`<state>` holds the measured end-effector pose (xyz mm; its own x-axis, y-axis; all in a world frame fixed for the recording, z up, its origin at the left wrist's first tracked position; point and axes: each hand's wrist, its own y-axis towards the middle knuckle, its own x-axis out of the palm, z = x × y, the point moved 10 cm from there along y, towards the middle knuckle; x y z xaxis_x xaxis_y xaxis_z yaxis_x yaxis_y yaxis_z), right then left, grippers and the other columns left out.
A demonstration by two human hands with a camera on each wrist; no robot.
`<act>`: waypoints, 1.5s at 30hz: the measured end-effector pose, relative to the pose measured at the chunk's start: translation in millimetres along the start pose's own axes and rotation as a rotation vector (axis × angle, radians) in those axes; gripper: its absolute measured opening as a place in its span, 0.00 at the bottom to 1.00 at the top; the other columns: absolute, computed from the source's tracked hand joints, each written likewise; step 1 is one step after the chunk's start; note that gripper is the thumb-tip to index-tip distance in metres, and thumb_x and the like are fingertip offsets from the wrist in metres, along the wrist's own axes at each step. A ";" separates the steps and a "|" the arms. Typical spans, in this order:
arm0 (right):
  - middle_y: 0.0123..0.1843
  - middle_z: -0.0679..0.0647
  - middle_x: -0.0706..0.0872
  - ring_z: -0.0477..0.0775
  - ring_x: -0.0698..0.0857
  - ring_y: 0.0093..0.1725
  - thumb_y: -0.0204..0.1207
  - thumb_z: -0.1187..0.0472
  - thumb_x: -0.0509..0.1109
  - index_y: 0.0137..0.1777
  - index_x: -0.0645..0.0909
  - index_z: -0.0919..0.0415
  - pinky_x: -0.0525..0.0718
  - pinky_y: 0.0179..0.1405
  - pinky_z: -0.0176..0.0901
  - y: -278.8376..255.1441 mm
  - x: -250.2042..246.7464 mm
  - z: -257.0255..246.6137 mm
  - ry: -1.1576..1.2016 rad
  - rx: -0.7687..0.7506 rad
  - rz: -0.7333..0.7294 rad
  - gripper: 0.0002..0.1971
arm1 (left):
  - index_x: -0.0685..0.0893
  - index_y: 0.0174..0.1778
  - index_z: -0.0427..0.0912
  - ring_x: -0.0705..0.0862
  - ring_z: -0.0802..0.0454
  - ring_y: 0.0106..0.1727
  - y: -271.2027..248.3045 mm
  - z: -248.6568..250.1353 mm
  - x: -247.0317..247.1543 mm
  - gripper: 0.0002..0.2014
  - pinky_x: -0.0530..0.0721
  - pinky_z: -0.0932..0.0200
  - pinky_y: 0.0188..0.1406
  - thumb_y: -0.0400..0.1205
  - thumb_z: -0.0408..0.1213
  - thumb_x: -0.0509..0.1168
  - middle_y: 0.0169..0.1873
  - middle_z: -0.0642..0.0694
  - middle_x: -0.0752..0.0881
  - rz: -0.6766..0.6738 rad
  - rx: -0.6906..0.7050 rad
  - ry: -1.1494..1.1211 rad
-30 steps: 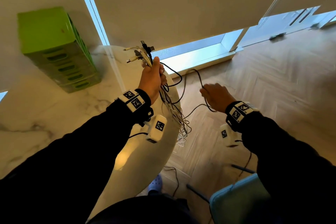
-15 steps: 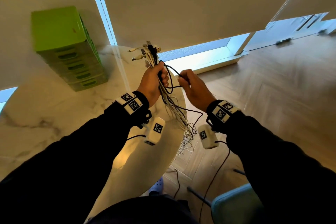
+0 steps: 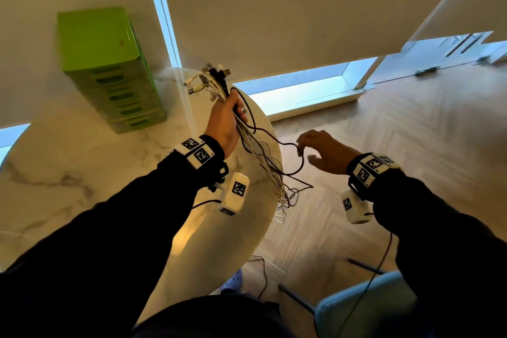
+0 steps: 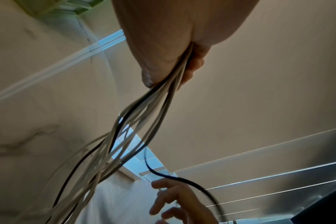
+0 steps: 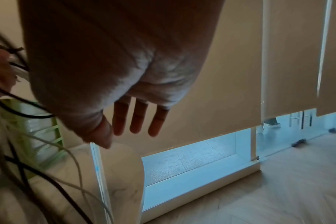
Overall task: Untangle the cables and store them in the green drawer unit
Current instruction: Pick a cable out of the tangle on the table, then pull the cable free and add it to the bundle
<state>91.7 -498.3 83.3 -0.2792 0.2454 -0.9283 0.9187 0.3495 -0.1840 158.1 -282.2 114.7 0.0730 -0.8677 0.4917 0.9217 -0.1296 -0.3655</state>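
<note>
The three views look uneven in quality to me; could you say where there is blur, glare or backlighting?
Head view: daylight under the blinds backlights the scene, a warm glare patch sits on the marble table, and the right hand is slightly smeared. Left wrist view: the cable bundle blurs toward the bottom. Right wrist view: the palm is in shadow and the black cables at the left edge streak.
</note>
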 end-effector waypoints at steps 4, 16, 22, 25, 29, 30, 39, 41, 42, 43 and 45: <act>0.60 0.56 0.85 0.58 0.84 0.59 0.80 0.73 0.62 0.60 0.82 0.58 0.77 0.58 0.42 7.5 -30.0 3.9 0.177 0.122 0.152 0.14 | 0.70 0.33 0.44 0.68 0.54 0.28 -8.4 3.5 10.2 0.20 0.70 0.62 0.30 0.92 0.41 0.55 0.22 0.51 0.70 -0.101 0.016 0.114; 0.45 0.52 0.86 0.39 0.84 0.43 0.87 0.61 0.61 0.66 0.78 0.57 0.78 0.44 0.32 51.7 -97.5 -85.5 0.433 0.007 0.309 0.11 | 0.75 0.36 0.42 0.72 0.54 0.29 -22.8 -5.4 24.7 0.20 0.74 0.62 0.32 0.93 0.44 0.53 0.24 0.51 0.74 -0.247 0.000 0.162; 0.38 0.49 0.83 0.42 0.80 0.41 0.80 0.59 0.62 0.39 0.82 0.59 0.77 0.46 0.40 17.2 -80.0 -69.9 0.454 -0.013 0.161 0.11 | 0.75 0.34 0.40 0.79 0.54 0.28 -9.6 -4.0 -0.1 0.21 0.79 0.61 0.36 0.92 0.46 0.55 0.26 0.48 0.81 -0.040 -0.022 -0.008; 0.35 0.53 0.82 0.50 0.79 0.42 0.83 0.45 0.62 0.26 0.77 0.58 0.73 0.49 0.45 -0.4 -42.6 -61.8 0.332 0.004 -0.047 0.25 | 0.74 0.34 0.42 0.75 0.53 0.29 -8.0 -3.1 -2.5 0.21 0.77 0.61 0.34 0.92 0.46 0.56 0.26 0.48 0.77 -0.023 -0.019 -0.047; 0.55 0.43 0.88 0.50 0.78 0.64 0.75 0.29 0.59 0.36 0.87 0.43 0.66 0.69 0.54 -28.2 22.2 -8.8 -0.156 0.160 -0.418 0.23 | 0.70 0.34 0.44 0.68 0.55 0.26 -11.6 -2.7 1.9 0.20 0.70 0.62 0.30 0.92 0.47 0.55 0.23 0.51 0.73 -0.072 -0.029 0.004; 0.62 0.44 0.86 0.52 0.76 0.69 0.75 0.29 0.61 0.43 0.88 0.39 0.64 0.72 0.56 -33.2 27.9 5.7 -0.216 0.218 -0.456 0.20 | 0.69 0.34 0.44 0.67 0.55 0.26 -13.5 -1.8 4.4 0.20 0.70 0.62 0.29 0.92 0.47 0.54 0.22 0.52 0.72 -0.093 -0.023 0.020; 0.44 0.45 0.87 0.52 0.85 0.54 0.70 0.41 0.77 0.41 0.82 0.53 0.72 0.68 0.56 -5.9 -81.6 -31.4 0.095 0.018 0.431 0.16 | 0.67 0.35 0.45 0.67 0.55 0.26 -29.4 0.8 27.9 0.19 0.70 0.61 0.32 0.93 0.42 0.52 0.21 0.53 0.69 -0.225 0.030 0.167; 0.61 0.43 0.83 0.48 0.80 0.64 0.61 0.34 0.81 0.62 0.78 0.50 0.73 0.70 0.50 10.8 -70.5 -55.4 0.250 0.005 0.322 0.34 | 0.68 0.35 0.44 0.68 0.54 0.26 -38.1 -1.0 41.6 0.19 0.71 0.60 0.34 0.93 0.42 0.52 0.21 0.53 0.69 -0.294 0.037 0.214; 0.68 0.43 0.79 0.45 0.77 0.68 0.59 0.36 0.84 0.71 0.73 0.49 0.73 0.70 0.45 19.6 -56.7 -68.8 0.348 0.031 0.199 0.42 | 0.69 0.35 0.43 0.69 0.53 0.26 -43.8 -3.0 49.2 0.19 0.72 0.59 0.35 0.93 0.42 0.53 0.21 0.52 0.69 -0.338 0.036 0.252; 0.70 0.43 0.78 0.43 0.76 0.68 0.59 0.39 0.86 0.75 0.70 0.50 0.73 0.68 0.40 27.1 -36.9 -82.1 0.422 0.073 0.051 0.46 | 0.70 0.35 0.42 0.70 0.53 0.26 -49.9 -4.8 56.8 0.19 0.72 0.58 0.36 0.93 0.42 0.53 0.21 0.52 0.69 -0.386 0.031 0.286; 0.63 0.44 0.84 0.42 0.81 0.60 0.64 0.45 0.85 0.69 0.78 0.54 0.76 0.63 0.38 31.4 6.1 -104.4 0.512 0.156 -0.244 0.35 | 0.70 0.36 0.42 0.70 0.53 0.27 -61.3 -6.5 69.1 0.18 0.73 0.60 0.35 0.93 0.41 0.53 0.21 0.51 0.69 -0.471 0.007 0.307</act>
<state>89.7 -391.4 105.5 -0.5517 0.5935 -0.5860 0.8302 0.3234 -0.4541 104.2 -337.3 166.0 -0.4607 -0.8165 0.3480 0.8302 -0.5351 -0.1564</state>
